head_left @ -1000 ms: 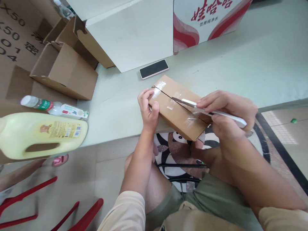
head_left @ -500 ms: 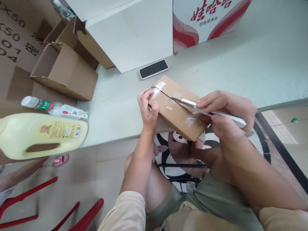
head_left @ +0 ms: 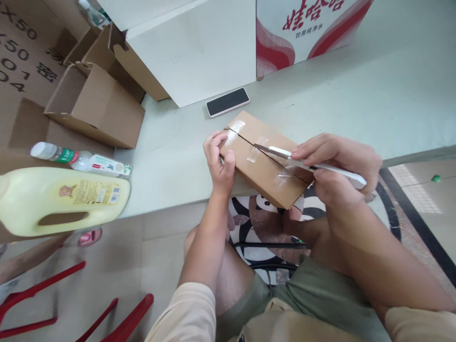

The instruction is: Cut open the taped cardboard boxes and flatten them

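pale table (head_left: 356,95), "娃哈哈" carton (head_left: 302,33) behind taped box (head_left: 261,176)

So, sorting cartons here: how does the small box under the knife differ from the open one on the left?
The small box is closed, its seam taped; the open box lies on its side, flaps spread. The small box is flat; the open box looks deeper. The left hand steadies the small box and the right hand holds a knife on it; nobody touches the open box. Both are brown cardboard.
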`<state>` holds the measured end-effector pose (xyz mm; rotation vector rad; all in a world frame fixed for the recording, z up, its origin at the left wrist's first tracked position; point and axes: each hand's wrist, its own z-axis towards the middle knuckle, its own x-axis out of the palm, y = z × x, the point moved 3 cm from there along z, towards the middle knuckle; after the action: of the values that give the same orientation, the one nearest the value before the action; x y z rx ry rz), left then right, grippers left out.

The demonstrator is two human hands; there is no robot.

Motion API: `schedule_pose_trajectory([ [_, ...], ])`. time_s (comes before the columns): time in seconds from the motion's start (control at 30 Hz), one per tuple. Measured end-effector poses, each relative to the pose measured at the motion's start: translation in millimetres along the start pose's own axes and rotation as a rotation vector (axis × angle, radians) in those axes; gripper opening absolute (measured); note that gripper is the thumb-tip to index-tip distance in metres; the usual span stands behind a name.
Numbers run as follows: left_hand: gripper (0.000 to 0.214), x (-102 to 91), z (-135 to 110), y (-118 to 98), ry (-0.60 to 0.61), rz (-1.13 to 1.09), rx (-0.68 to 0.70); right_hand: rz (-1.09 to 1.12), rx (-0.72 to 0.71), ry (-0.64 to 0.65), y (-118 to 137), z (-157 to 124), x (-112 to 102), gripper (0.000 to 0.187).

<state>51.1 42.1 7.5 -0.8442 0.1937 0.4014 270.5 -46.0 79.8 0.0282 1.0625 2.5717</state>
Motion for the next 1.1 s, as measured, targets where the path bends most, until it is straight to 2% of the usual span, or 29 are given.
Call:
schedule_pose_trajectory([
  [0.3,0.051,-0.5,0.1,0.4,-0.007,0.002,0.014,0.081,-0.069,-0.012,-0.6,1.0,1.5,0.027],
  [0.63,0.046,-0.6,-0.6,-1.2,-0.016,-0.024,0.026,0.082,0.006,0.033,4.0,-1.0,-1.0,0.033],
  [0.83,0.042,0.4,-1.3,-1.1,-0.03,-0.039,0.063,0.026,0.056,0.095,2.8,0.2,-2.9,0.026],
  [1.0,0.04,0.8,-1.7,-0.5,-0.045,-0.042,0.087,0.063,0.003,0.025,3.7,-0.3,-2.7,0.03],
  [1.1,0.04,0.2,-1.6,-0.9,-0.044,-0.036,0.088,0.027,0.013,0.026,3.5,-0.8,-1.6,0.032],
])
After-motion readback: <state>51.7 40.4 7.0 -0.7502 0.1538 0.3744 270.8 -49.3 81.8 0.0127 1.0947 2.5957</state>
